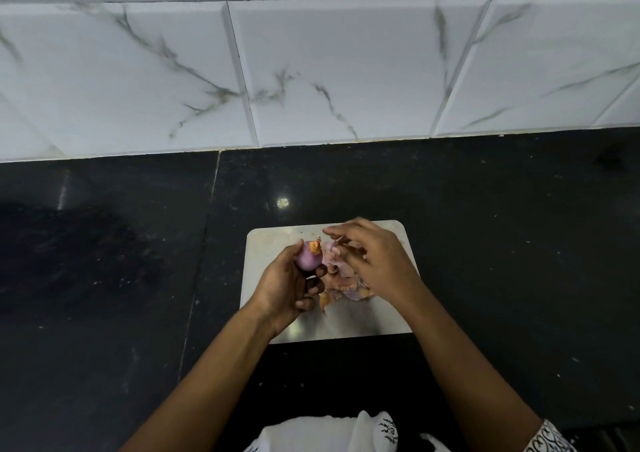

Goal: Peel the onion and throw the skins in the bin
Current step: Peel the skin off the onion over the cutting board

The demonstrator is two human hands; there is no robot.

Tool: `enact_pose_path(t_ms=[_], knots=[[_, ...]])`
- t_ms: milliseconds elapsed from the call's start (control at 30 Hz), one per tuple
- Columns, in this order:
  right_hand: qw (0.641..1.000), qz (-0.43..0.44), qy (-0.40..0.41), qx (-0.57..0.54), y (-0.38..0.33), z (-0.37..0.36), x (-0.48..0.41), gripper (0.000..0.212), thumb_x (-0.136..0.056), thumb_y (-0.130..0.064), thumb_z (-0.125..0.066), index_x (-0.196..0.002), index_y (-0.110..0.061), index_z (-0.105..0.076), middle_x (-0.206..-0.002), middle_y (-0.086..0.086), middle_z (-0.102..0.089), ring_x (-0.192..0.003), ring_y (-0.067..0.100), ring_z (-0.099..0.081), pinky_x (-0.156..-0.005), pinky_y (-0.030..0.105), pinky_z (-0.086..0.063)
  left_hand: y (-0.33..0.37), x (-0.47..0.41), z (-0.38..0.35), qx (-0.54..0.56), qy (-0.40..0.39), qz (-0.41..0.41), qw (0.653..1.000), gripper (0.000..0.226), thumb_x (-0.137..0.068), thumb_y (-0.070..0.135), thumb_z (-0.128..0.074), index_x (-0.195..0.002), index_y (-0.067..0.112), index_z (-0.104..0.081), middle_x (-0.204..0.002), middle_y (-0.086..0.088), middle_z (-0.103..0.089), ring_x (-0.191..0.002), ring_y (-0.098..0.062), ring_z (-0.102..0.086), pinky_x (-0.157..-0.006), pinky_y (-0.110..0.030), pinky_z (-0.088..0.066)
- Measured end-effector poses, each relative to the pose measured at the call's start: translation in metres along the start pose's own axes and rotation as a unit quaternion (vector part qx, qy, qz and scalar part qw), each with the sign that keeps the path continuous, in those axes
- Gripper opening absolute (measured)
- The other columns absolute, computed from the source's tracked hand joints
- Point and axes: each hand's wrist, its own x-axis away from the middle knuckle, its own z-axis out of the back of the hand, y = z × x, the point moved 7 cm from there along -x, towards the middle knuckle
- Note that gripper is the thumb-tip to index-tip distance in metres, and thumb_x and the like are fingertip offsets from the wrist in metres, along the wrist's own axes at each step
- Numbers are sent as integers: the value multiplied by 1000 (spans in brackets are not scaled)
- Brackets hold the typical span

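A small purple onion [307,256], mostly peeled with an orange scrap of skin at its top, sits in my left hand [287,287], which grips it above the steel cutting board [360,320]. My right hand [372,259] hovers just right of the onion with its fingers spread, over a heap of pinkish onion skins [341,283] lying on the board. Whether a thin skin scrap is pinched in its fingertips is unclear. No bin is in view.
The board lies on a black stone counter [502,243] that runs back to a white marble-tiled wall [329,70]. A seam in the counter [204,243] runs left of the board. White patterned clothing [346,431] shows at the bottom edge.
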Motion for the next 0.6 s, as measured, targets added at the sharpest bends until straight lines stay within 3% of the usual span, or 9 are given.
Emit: enact_pose_path(t_ms=[133, 267, 400, 600], knots=[[983, 118, -29, 136, -23, -6, -4, 20, -84, -20, -63, -103, -20, -68, -104, 0, -61, -93, 14, -57, -66, 27, -51, 1, 1, -1, -47, 8, -11, 999, 46, -97, 50, -30, -84, 19, -60, -62, 0, -51, -47, -9, -34, -33, -13, -19], [972, 129, -28, 193, -28, -8, -11, 9, -79, -17, -68, -88, -17, -70, -93, 0, -61, -84, 15, -56, -55, 26, -47, 3, 2, 0, -75, 18, -22, 997, 49, -96, 54, -31, -83, 19, -62, -64, 0, -51, -48, -9, -35, -34, -14, -20], [977, 91, -83, 176, -24, -7, -15, 14, -81, -20, -68, -94, -17, -67, -99, -2, -58, -85, 11, -54, -63, 23, -37, 4, 2, 1, -119, 31, -37, 992, 49, -96, 55, -30, -88, 19, -63, -66, 0, -53, -51, -10, -37, -34, -16, -24], [969, 94, -128, 189, -25, -9, -18, 12, -86, -20, -62, -96, -14, -63, -102, 1, -55, -88, 12, -53, -66, 22, -35, 4, 4, -1, -163, 33, -49, 985, 49, -97, 55, -26, -87, 20, -59, -66, 0, -47, -50, -8, -34, -39, -17, -21]])
